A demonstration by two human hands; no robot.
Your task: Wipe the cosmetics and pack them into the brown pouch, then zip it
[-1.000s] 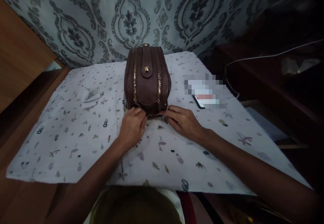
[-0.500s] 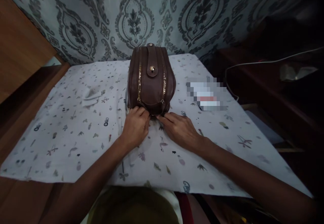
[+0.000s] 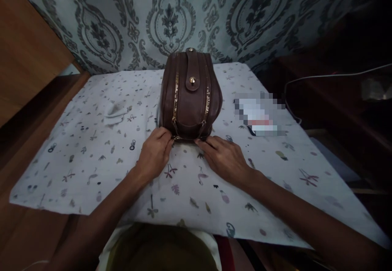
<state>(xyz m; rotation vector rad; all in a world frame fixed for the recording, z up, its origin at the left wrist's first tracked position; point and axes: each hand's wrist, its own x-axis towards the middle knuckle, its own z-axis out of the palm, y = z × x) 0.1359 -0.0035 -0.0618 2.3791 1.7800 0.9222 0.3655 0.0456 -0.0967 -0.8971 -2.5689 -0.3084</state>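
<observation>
So the bag [image 3: 190,95] sits on the cloth [image 3: 92,156] toward the back, right in front of the wallpapered wall [image 3: 122,22]. Both hands are at its near bottom edge — left hand [image 3: 154,153] at the left corner, right hand [image 3: 225,159] at the right. Off to the bag's right there's a blurred-out item [image 3: 259,114] on the cloth — and a cable [image 3: 330,76] beyond that.

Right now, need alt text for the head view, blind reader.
A person's left hand and right hand touch the near base of an upright brown leather bag with gold zippers, on a white patterned cloth. Damask wallpaper behind.
</observation>
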